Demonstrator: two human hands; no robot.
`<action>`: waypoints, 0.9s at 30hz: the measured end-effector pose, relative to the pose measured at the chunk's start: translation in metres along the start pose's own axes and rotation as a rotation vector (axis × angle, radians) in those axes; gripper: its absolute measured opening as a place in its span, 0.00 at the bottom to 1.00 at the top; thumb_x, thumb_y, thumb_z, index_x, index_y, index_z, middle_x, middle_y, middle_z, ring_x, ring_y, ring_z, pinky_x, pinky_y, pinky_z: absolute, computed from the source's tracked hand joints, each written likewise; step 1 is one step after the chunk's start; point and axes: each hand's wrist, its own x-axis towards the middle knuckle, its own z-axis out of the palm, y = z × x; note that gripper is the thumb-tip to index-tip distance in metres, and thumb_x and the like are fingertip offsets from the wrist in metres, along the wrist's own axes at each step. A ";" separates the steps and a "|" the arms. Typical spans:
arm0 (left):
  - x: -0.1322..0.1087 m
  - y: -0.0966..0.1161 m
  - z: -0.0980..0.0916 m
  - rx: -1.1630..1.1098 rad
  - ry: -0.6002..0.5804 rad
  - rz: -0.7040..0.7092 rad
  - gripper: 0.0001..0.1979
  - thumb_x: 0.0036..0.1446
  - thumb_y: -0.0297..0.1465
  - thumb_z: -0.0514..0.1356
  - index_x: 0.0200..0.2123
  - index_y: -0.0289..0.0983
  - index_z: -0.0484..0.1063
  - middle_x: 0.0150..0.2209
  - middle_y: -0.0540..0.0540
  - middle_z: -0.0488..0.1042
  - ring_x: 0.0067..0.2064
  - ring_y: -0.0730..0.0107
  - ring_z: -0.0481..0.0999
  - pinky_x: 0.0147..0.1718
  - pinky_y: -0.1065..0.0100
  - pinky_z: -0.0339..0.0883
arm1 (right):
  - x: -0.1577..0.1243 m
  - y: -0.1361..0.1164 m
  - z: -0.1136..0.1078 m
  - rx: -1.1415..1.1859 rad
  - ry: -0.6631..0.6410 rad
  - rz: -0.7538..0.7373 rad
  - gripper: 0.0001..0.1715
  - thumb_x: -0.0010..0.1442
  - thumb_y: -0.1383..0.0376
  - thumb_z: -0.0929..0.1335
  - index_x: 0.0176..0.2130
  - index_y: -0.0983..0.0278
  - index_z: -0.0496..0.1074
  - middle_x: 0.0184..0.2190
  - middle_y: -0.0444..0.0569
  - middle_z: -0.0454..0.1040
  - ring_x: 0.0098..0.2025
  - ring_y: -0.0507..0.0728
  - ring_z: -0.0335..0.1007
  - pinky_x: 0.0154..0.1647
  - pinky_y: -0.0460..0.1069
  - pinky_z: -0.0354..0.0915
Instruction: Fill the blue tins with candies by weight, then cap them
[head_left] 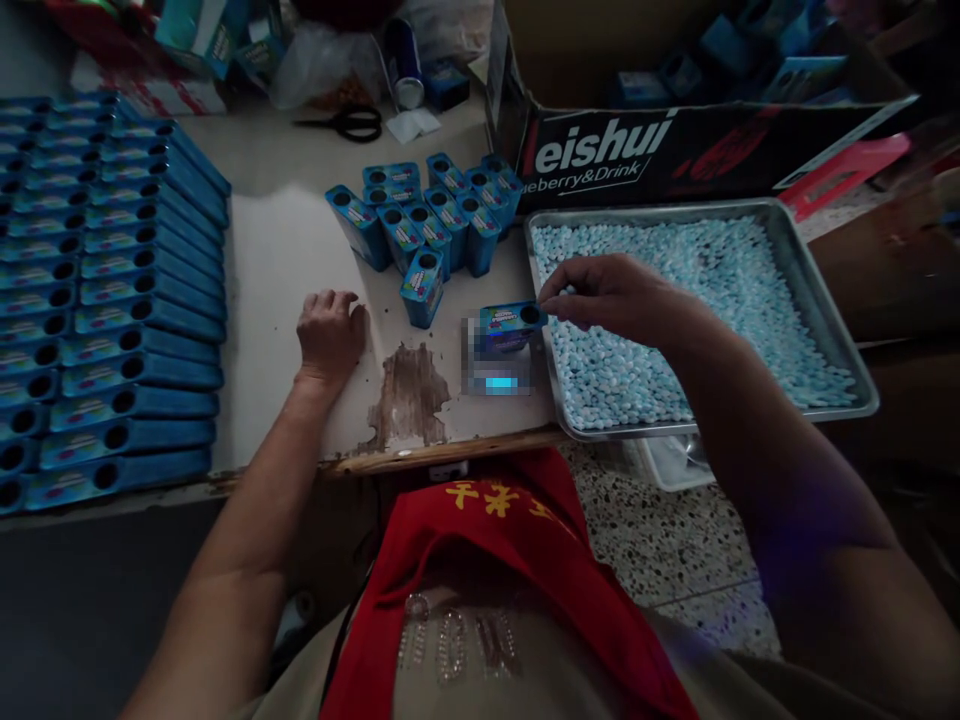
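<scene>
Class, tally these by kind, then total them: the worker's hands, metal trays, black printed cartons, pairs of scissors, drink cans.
Hands: 2 (left hand, right hand)
Metal tray: 1
Black printed carton: 1
Scissors: 1 pair
Drink can: 1
Total: 6

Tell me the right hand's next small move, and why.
Probably ease the right hand back from the nearest blue box: its fingertips are right by the dark hole, and the lit display in front would likely read truer with the box untouched.
</scene>
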 end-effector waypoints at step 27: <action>0.005 -0.006 0.005 0.093 0.083 0.043 0.04 0.66 0.33 0.60 0.37 0.43 0.75 0.42 0.37 0.77 0.53 0.41 0.76 0.57 0.47 0.68 | 0.007 -0.033 0.022 -0.988 -0.112 -0.234 0.19 0.68 0.75 0.68 0.44 0.60 0.89 0.44 0.53 0.82 0.42 0.61 0.78 0.47 0.55 0.68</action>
